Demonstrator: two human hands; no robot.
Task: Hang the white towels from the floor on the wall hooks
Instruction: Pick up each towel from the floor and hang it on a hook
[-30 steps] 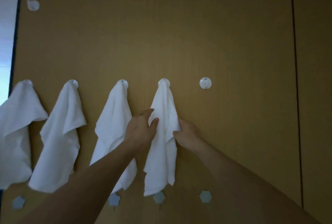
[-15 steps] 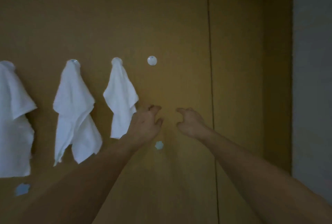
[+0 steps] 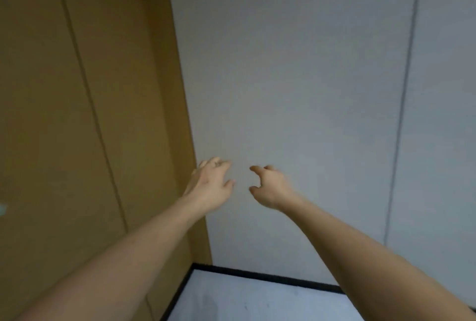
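Both hands are held out in front of the room corner (image 3: 190, 120), where the brown wall (image 3: 77, 114) meets the grey wall (image 3: 309, 89). The left hand (image 3: 210, 187) and the right hand (image 3: 270, 187) have loosely curled fingers and hold nothing. No towel or hook is visible here, and only a strip of floor (image 3: 257, 300) shows below the corner. The risk, I think, is reaching for a towel without first seeing it.
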